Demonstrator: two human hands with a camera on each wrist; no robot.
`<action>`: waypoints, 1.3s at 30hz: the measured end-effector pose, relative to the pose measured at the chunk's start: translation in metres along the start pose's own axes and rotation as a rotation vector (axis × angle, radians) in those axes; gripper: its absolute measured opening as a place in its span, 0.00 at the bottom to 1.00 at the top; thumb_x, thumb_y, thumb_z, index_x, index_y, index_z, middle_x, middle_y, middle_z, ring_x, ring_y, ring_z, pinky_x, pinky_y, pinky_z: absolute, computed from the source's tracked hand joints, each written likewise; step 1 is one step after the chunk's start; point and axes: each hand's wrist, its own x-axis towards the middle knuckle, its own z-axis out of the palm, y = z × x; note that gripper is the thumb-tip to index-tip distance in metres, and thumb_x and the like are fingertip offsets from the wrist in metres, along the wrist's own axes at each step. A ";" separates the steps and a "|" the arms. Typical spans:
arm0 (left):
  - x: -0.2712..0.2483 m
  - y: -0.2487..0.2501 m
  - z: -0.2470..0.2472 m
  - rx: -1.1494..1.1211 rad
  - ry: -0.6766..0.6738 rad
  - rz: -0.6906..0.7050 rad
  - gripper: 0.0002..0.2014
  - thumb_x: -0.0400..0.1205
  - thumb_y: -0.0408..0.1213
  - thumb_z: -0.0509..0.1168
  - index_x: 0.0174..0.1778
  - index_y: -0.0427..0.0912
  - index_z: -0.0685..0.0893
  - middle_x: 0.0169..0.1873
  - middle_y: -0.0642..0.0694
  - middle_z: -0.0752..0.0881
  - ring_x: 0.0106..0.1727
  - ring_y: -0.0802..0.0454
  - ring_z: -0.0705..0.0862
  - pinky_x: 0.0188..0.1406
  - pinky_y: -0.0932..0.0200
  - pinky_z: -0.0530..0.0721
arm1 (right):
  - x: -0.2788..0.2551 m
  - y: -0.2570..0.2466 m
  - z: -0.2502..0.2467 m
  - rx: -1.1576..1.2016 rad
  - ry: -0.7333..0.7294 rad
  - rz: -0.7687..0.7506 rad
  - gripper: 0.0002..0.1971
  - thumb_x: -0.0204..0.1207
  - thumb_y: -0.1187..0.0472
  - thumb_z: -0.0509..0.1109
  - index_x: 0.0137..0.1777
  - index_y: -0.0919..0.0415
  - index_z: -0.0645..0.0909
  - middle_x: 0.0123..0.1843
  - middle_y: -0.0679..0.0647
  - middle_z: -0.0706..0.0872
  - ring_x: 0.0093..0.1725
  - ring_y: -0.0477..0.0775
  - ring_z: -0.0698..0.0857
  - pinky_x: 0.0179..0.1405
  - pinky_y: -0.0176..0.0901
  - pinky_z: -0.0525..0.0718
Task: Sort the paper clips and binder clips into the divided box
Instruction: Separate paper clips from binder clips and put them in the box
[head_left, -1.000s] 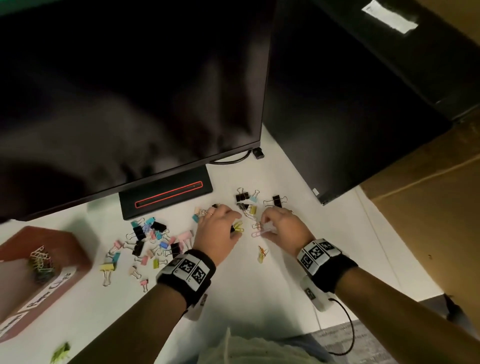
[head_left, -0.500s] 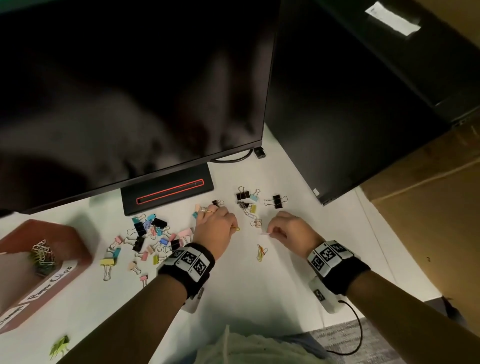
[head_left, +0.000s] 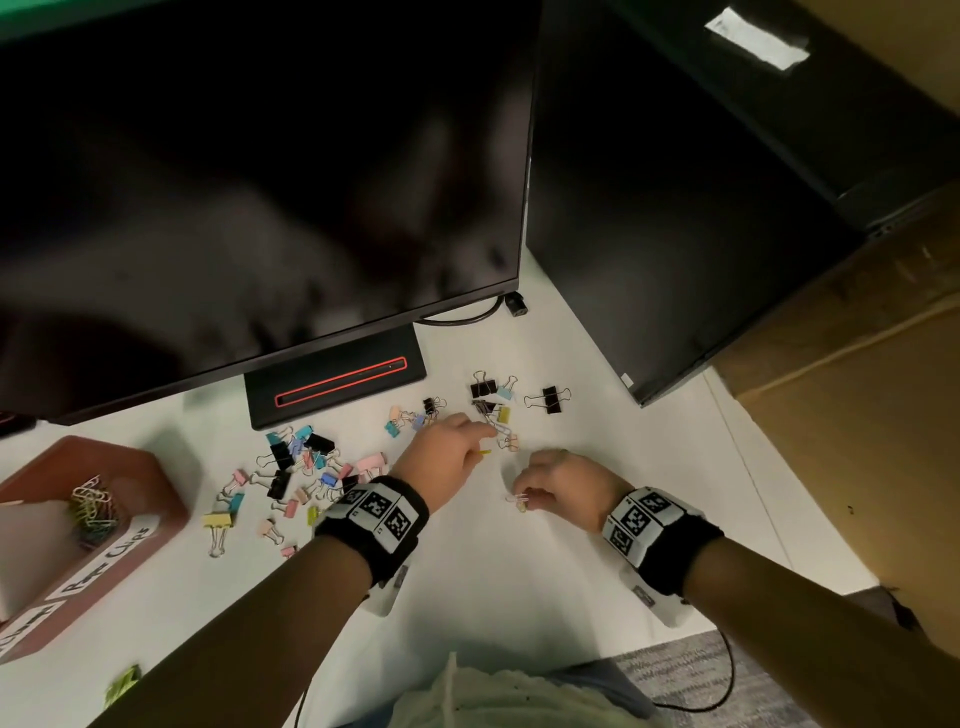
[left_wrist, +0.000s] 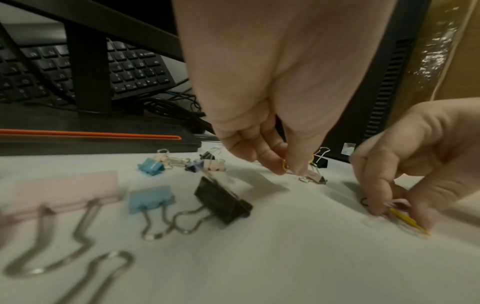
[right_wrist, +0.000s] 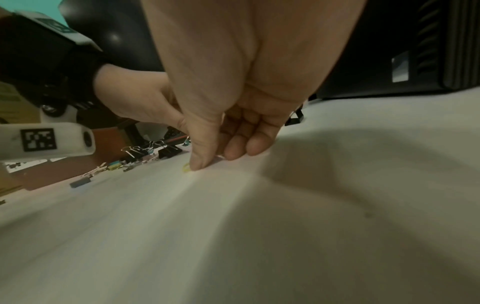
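Observation:
My left hand (head_left: 470, 439) hovers low over the white desk (head_left: 467, 571), its curled fingertips pinching a yellow paper clip (left_wrist: 285, 164) beside a small peach binder clip (left_wrist: 313, 178). My right hand (head_left: 524, 498) is just to its right and nearer me, thumb and fingers pinching a pink and a yellow paper clip (left_wrist: 401, 214) against the desk; the yellow one also shows at the thumb tip (right_wrist: 185, 167). Coloured and black binder clips (head_left: 306, 467) lie scattered to the left, more (head_left: 491, 397) beyond the hands. The brown divided box (head_left: 161, 488) sits far left with paper clips (head_left: 93, 506) in one compartment.
A large monitor (head_left: 260, 182) on a black stand (head_left: 337, 379) overhangs the back of the desk. A black computer case (head_left: 675, 234) stands at back right, with cardboard (head_left: 857, 415) beside it. A keyboard (left_wrist: 78, 67) lies behind the stand.
My right hand has drawn back toward me with the pink paper clip pinched and come down on the yellow clip. My left hand has stretched its fingers right toward the far clips.

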 end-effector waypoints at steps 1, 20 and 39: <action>0.003 0.003 0.002 0.002 -0.027 -0.008 0.19 0.79 0.29 0.62 0.66 0.47 0.79 0.48 0.44 0.82 0.49 0.48 0.82 0.56 0.56 0.80 | 0.000 0.001 0.000 0.020 0.028 0.013 0.10 0.76 0.59 0.69 0.55 0.58 0.85 0.52 0.59 0.81 0.50 0.59 0.82 0.54 0.44 0.78; 0.016 0.001 0.015 0.044 0.082 -0.028 0.10 0.78 0.29 0.65 0.53 0.38 0.86 0.46 0.37 0.83 0.45 0.37 0.84 0.48 0.46 0.84 | 0.004 0.016 -0.001 0.080 0.168 0.038 0.08 0.75 0.61 0.69 0.52 0.59 0.85 0.47 0.57 0.86 0.51 0.56 0.82 0.54 0.41 0.78; -0.107 -0.025 -0.041 -0.144 0.187 -0.182 0.02 0.79 0.34 0.66 0.43 0.44 0.84 0.41 0.51 0.81 0.41 0.58 0.80 0.45 0.65 0.79 | 0.037 -0.058 0.006 -0.068 0.073 0.009 0.11 0.80 0.57 0.63 0.57 0.59 0.81 0.55 0.57 0.84 0.55 0.58 0.83 0.52 0.51 0.83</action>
